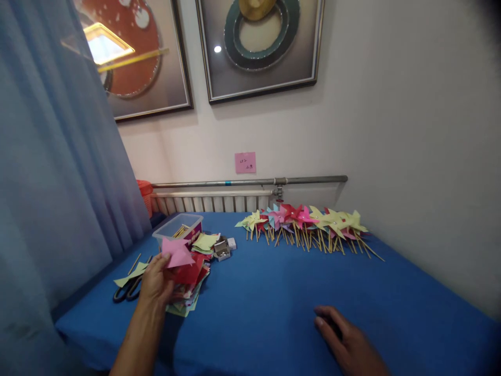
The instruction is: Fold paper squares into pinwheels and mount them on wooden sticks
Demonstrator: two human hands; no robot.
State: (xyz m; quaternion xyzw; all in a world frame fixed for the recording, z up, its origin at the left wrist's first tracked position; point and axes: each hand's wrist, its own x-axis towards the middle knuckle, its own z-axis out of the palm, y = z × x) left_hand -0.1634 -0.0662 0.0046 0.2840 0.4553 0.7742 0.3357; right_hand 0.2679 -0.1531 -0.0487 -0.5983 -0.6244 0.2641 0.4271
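Observation:
My left hand [155, 282] is closed on a pink paper square [177, 253], lifting it from a stack of coloured paper sheets [190, 284] on the blue table [274, 292]. Fingers stretched out, my right hand [344, 339] lies flat on the cloth at the near right and holds nothing. A row of finished paper pinwheels [309, 224] on wooden sticks lies at the far side of the table.
A clear plastic box [178, 230] with sticks stands behind the stack, a small box of pins [222, 249] beside it. Black scissors [127, 290] lie near the left edge. A curtain [55, 156] hangs at left; a metal pipe [250, 182] and radiator run along the wall.

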